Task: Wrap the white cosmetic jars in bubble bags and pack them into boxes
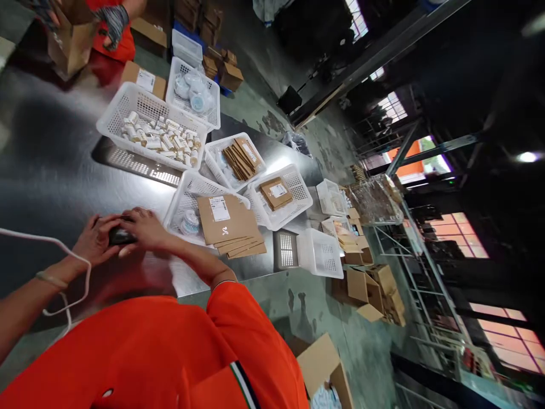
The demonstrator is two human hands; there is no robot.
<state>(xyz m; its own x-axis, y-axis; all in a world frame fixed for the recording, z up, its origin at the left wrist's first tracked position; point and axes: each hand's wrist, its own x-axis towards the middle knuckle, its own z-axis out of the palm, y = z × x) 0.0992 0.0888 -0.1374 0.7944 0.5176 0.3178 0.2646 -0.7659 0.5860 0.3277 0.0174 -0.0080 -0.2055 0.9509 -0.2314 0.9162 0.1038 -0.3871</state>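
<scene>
A small black object [121, 235], dark and smooth like a phone, sits between my two hands low over the metal table. My left hand [94, 240] wraps its fingers around one end, and a pale band circles that wrist. From the other side my right hand [147, 228] grips it, fingers curled over the top; its exact kind is hidden. A white cable [51, 238] loops over my left wrist. Nearest my right hand, a white basket [172, 207] holds flat brown cardboard boxes [227, 221] with a label, plus a clear-wrapped roundish item [189, 221].
On the metal table [46, 159] stand a basket [111, 122] of small white-labelled bottles [164, 139], a basket [216, 113] of wrapped round items, and two baskets with cardboard pieces. Across the table, a person's gloved hand [114, 25] is beside an open carton [73, 42]. Cartons [361, 287] stand on the floor.
</scene>
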